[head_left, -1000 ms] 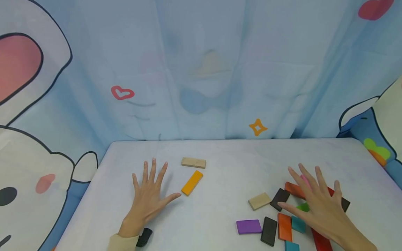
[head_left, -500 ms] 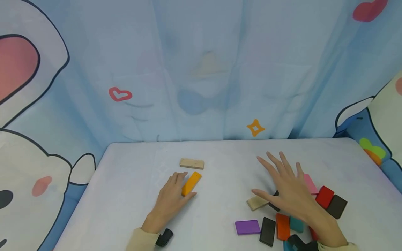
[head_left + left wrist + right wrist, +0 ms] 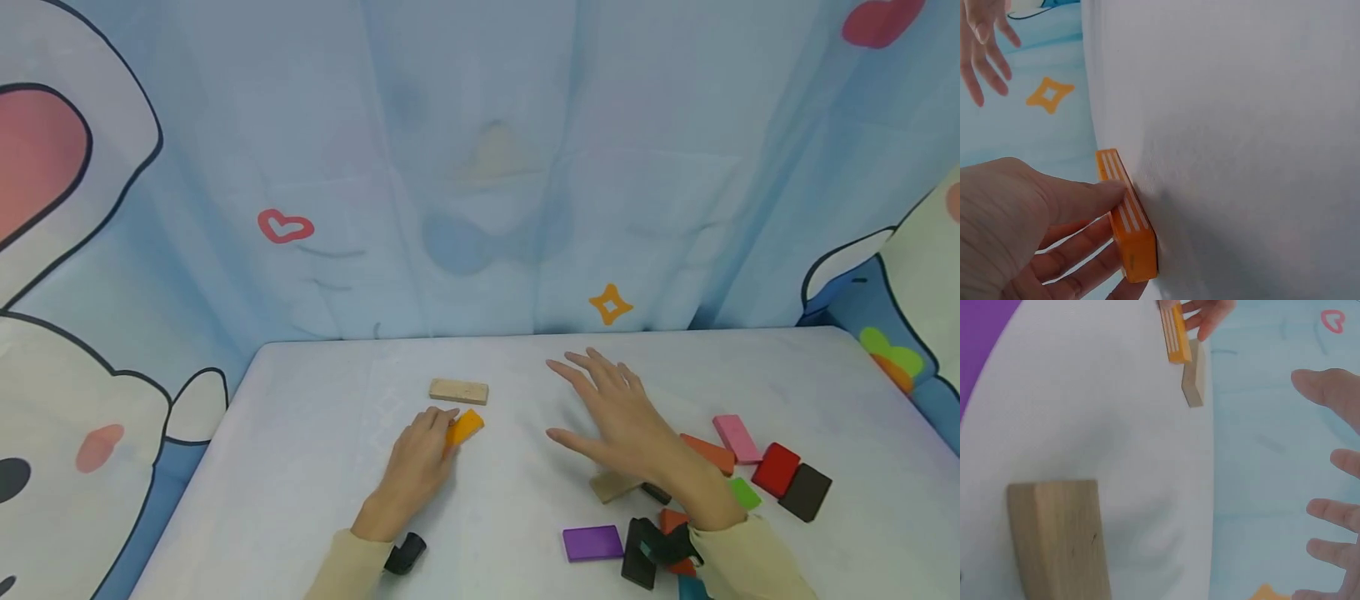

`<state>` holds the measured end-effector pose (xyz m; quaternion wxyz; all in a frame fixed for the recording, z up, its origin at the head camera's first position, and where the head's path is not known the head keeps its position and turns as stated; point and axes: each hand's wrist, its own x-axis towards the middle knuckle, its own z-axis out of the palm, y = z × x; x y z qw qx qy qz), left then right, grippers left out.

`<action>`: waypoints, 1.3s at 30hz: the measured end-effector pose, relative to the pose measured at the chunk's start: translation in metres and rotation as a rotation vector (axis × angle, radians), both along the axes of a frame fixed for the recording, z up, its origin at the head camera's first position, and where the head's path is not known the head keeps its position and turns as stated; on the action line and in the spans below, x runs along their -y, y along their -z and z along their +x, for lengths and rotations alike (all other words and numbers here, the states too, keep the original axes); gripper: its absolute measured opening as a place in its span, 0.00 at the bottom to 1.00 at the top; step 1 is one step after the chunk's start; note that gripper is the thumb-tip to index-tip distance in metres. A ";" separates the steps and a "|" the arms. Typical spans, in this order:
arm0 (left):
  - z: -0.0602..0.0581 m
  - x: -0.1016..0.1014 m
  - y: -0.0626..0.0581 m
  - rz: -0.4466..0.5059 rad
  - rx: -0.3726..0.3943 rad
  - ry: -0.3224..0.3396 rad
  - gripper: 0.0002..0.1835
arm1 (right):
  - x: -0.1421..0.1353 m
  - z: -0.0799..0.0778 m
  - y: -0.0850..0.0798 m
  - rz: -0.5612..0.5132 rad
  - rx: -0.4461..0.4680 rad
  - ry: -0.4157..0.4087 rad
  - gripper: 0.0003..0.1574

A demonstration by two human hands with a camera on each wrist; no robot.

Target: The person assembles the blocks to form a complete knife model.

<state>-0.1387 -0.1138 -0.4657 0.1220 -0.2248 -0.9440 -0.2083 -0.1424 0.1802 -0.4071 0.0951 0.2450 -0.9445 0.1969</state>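
Note:
My left hand (image 3: 413, 468) pinches an orange block (image 3: 467, 427) with white stripes along its side. In the left wrist view the thumb (image 3: 1094, 194) presses that striped side (image 3: 1125, 200), with the fingers behind. The block is at the tabletop; I cannot tell whether it is lifted. Just beyond it lies a plain wooden block (image 3: 458, 391). My right hand (image 3: 622, 425) hovers over the table with fingers spread, holding nothing. Below its wrist is a second plain wooden block (image 3: 611, 486), partly covered by the hand; its grain shows in the right wrist view (image 3: 1066, 544).
Several coloured blocks lie loose at the right: a purple block (image 3: 592, 543), a pink block (image 3: 737, 439), a red block (image 3: 776, 468), a black block (image 3: 806, 492) and a green block (image 3: 746, 493). My right forearm covers part of this group. A blue curtain (image 3: 487, 275) hangs behind the table.
From spread flat beside the orange block, my left hand has moved right and taken it between thumb and fingers. My right hand has moved left, away from the coloured blocks, still spread.

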 end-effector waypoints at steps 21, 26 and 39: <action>-0.027 0.010 -0.009 -0.141 0.058 0.123 0.17 | 0.058 -0.057 0.004 -0.122 0.141 -0.216 0.31; -0.030 0.010 -0.008 -0.129 0.071 0.132 0.16 | 0.077 -0.082 0.015 -0.136 0.204 -0.265 0.25; -0.030 0.010 -0.014 -0.091 0.065 0.150 0.15 | 0.120 -0.110 0.038 -0.030 0.372 -0.257 0.26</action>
